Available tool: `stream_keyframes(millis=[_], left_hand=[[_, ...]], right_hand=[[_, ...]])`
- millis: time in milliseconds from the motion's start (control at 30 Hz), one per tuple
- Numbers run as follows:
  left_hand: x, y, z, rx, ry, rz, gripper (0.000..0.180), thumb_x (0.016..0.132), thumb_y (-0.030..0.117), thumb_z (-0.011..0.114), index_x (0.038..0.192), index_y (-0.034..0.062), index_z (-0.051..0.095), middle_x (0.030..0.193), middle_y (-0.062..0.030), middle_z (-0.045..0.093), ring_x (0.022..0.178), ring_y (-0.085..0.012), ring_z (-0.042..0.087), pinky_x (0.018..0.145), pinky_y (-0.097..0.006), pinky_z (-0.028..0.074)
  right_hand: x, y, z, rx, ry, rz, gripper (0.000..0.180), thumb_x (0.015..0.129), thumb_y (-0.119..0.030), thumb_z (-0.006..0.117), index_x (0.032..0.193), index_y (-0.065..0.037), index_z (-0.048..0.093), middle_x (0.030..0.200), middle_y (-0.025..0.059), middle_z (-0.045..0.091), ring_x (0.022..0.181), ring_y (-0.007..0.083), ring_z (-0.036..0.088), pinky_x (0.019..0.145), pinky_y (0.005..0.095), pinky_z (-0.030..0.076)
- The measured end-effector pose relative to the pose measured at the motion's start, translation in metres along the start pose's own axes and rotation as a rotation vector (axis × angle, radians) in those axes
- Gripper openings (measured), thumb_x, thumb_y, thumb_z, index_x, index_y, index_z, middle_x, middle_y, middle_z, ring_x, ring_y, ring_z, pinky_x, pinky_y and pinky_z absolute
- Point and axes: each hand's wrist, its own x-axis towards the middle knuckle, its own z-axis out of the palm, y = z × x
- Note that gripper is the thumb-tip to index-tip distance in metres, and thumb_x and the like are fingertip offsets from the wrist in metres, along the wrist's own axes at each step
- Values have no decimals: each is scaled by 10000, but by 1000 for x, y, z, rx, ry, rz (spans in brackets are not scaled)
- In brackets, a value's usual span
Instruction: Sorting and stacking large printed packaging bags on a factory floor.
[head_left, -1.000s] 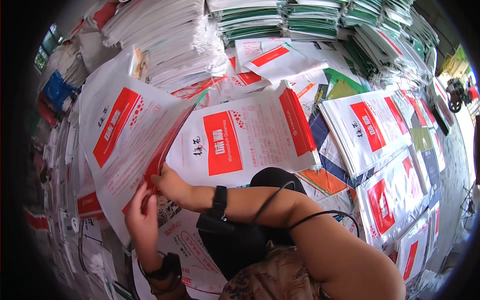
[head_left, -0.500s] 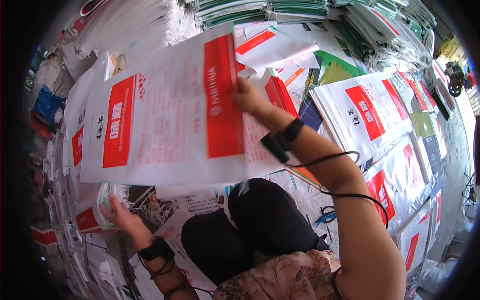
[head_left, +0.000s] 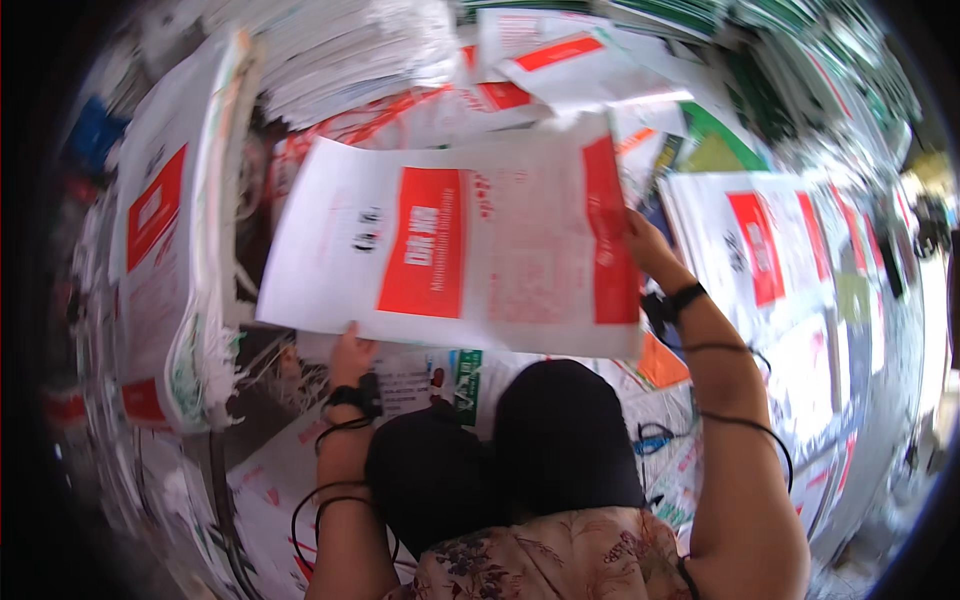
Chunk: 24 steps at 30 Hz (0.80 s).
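Observation:
A flat white printed sack with red panels is held up across my lap, slightly blurred by motion. My right hand is closed on its right edge, with the fingertips hidden behind the sack. At the near edge, left of the middle, my left hand pinches the sack with one digit in front; its other fingers are mostly hidden. Left of that hand stands a thick pile of similar sacks, their frayed edges toward me.
More red-and-white sacks lie stacked at the right. Piles of pale sacks rise at the back. Loose white strands lie beside the left pile. Blue-handled scissors rest right of my knees. Black cables hang along both forearms.
The sack has moved right and away from the left pile, held by my right hand. My left hand has left that pile and come right to the sack's near edge.

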Motion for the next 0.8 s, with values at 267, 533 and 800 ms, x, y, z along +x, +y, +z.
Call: stream_keyframes(millis=[267,533,800], left_hand=[[-19,6,54,-1401,226,-770,238,977,220,554,1164,73,545,1048,-86,624,942,-223,630,800,-381,560],[-6,9,63,-1400,233,-867,226,981,205,534,1132,39,558,1041,-109,641,924,-241,647,790,-382,572],[-17,5,51,-1245,93,-748,248,976,212,531,1101,1,569,1006,-132,650,884,-242,656,777,-363,576]], right_hand=[[16,-20,4,-87,-34,105,415,913,-113,491,1317,-16,504,1224,257,600,1143,394,585,947,407,463],[50,8,24,-284,64,117,533,896,-145,550,1403,-62,410,1229,261,590,1113,415,593,942,450,476],[13,-26,31,-535,-76,344,560,914,-160,522,1442,-124,340,1093,245,654,991,404,649,840,486,519]])
